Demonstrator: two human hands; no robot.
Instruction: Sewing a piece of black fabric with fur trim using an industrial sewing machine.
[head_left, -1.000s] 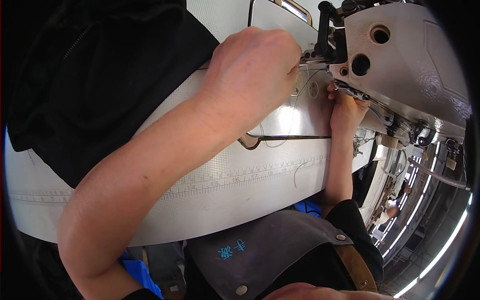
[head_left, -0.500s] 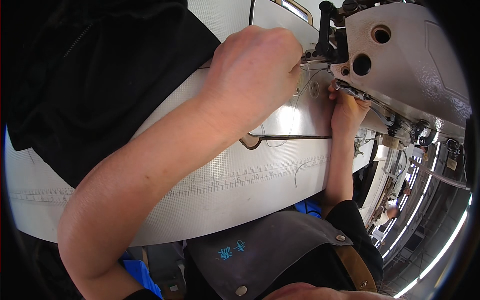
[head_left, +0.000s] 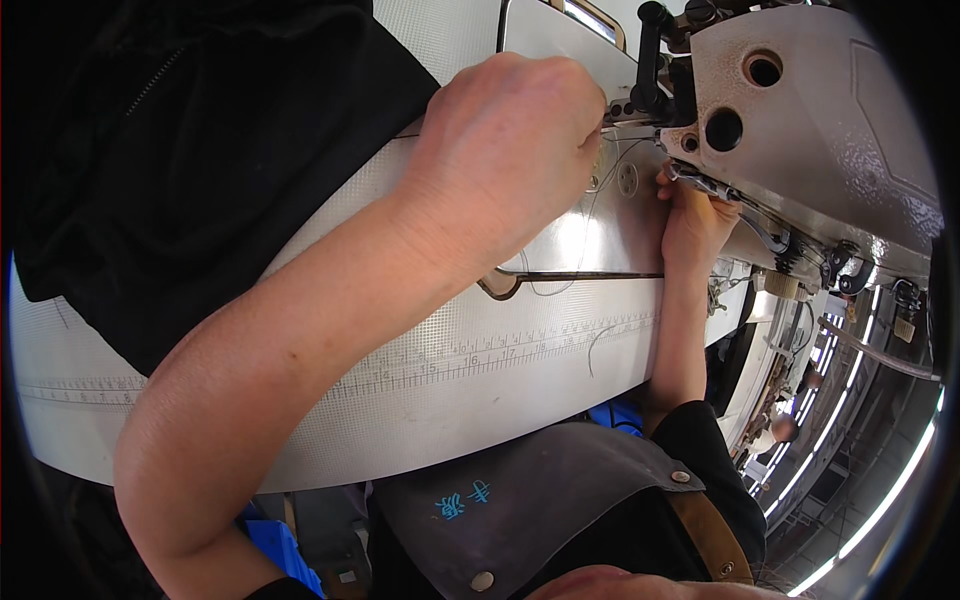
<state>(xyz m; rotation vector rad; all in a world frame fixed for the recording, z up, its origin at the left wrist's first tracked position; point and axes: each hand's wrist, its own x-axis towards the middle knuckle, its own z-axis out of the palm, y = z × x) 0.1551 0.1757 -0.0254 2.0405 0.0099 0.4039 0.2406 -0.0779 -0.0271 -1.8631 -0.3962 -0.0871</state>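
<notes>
"Strip lights line the right of the room, and a white counter spreads across the middle with a ruler printed along its near side. Where's the thread?"

"Fine thread runs from beside the sewing machine, bends over the shiny metal plate and loops past its near edge."

"And the hands?"

"Left hand: fingers curled in, tips turned out of sight, so I can't tell whether they pinch anything. Right hand reaches up under the machine's head, fingers bent behind the metal fittings; what they grip, I can't tell either."

"How would that thread handle?"

"Next to weightless, I'd judge, limp and a bit slippery, easy to snag or snap. Best pinched close to its end, so it doesn't flop. The machine itself looks heavy and rigid."

"Any edges to mind?"

"Plenty. The rounded notch at the plate's near left corner could catch a loop. Ahead of the left knuckles, black metal bars make the gap tight. Soft-looking black cloth covers the counter's left. Wider room lies along the ruler side."
</notes>
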